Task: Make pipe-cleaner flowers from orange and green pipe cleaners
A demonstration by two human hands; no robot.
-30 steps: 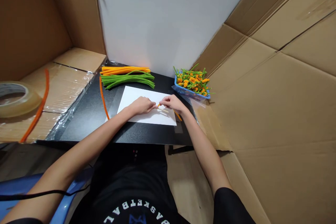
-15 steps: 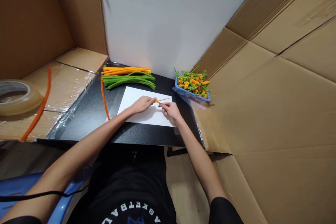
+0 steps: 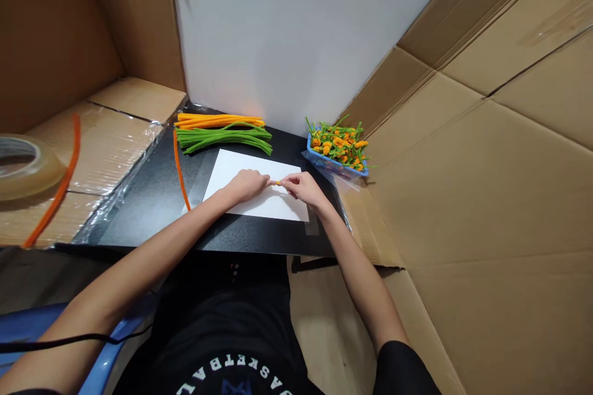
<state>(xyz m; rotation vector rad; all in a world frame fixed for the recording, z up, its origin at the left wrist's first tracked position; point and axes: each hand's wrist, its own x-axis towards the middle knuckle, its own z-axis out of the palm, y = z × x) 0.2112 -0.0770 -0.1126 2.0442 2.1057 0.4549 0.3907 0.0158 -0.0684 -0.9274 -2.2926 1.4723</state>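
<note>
A small orange piece of pipe cleaner (image 3: 278,182) shows between my fingertips, above a white sheet of paper (image 3: 222,166). My left hand (image 3: 250,186) comes in from the left, palm down, with its fingers closed on one end of that piece. From the other side my right hand (image 3: 300,187) pinches the opposite end between thumb and index finger. My fingers hide most of the piece, and no stick can be seen now. Behind the paper lie a bundle of green pipe cleaners (image 3: 225,138) and a bundle of orange pipe cleaners (image 3: 220,120).
At the back right, a blue basket (image 3: 334,166) holds many orange-and-green pipe-cleaner pieces. Orange strips (image 3: 181,173) run along the black table (image 3: 152,197) and the cardboard at left. A roll of clear tape (image 3: 39,176) sits far left. Cardboard walls (image 3: 486,197) stand at both sides.
The thin wooden stick that pointed right from between my hands is out of sight. The orange piece now lies level between both sets of fingertips. The view has shifted slightly.
</note>
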